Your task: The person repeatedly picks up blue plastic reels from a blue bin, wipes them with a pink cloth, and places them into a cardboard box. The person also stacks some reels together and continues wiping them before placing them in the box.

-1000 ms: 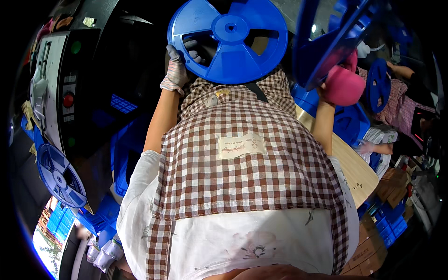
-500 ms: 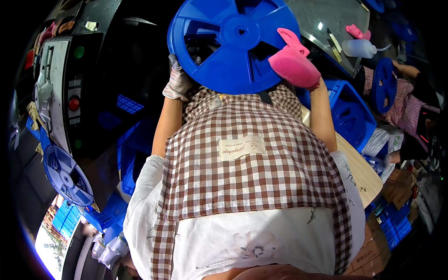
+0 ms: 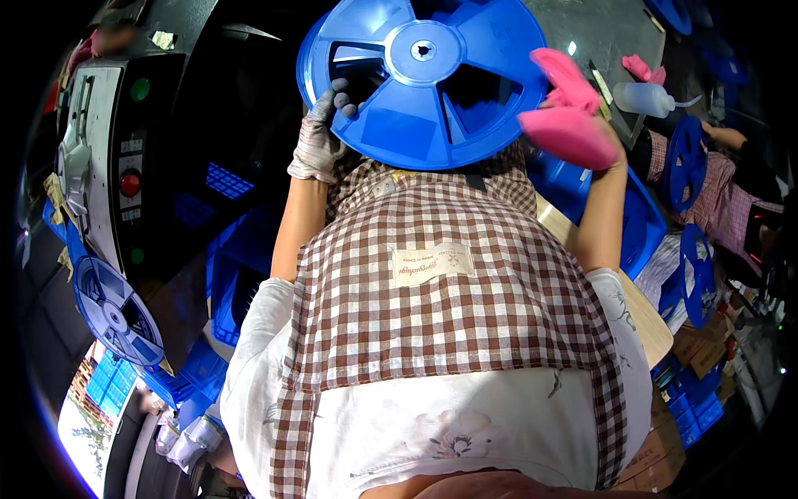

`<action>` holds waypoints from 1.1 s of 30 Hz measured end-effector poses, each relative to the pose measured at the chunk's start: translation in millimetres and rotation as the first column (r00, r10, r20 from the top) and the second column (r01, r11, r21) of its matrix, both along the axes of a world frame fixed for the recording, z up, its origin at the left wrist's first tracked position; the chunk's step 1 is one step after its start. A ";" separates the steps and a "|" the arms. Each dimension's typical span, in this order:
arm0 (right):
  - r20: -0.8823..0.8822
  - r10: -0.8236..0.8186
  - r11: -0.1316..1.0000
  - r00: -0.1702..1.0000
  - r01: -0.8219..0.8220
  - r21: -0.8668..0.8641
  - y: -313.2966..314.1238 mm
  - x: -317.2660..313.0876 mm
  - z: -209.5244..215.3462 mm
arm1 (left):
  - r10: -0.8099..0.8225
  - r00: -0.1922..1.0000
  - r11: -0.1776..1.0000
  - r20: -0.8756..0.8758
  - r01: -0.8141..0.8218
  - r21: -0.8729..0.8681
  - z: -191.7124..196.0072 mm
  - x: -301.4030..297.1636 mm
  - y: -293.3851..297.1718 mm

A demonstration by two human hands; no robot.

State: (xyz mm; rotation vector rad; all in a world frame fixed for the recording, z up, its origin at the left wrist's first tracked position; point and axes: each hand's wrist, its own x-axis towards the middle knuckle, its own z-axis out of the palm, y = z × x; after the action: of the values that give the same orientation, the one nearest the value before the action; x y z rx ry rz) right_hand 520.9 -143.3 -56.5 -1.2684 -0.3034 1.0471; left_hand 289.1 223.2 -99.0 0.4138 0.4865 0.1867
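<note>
Reel now face-up, nearer | left hand fingers grip rim | right hand wipes with pink cloth

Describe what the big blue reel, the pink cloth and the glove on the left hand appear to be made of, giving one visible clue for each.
Blue reel: looks like moulded plastic, smooth and slightly glossy, with light glinting on its rim and hub.
Pink cloth in the right hand: soft fabric, matte, bunched into folds.
Glove on the left hand: seemingly knitted fabric, pale, with darker, perhaps coated, fingers.

We raise both bare forearms; our gloved left hand curls its fingers closed, and our right hand, mostly hidden, seems clenched.
</note>
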 end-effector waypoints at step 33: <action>0.304 -0.378 0.910 0.875 0.412 -0.053 300.6 157.6 -90.1 | 0.276 0.945 0.866 -0.177 -0.165 0.472 111.7 -81.9 -34.5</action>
State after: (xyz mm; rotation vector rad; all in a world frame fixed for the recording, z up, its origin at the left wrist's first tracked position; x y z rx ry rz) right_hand 678.5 157.3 -146.6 -1.5147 -0.1907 0.5327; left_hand 207.2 188.7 12.8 0.8456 0.7339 0.4842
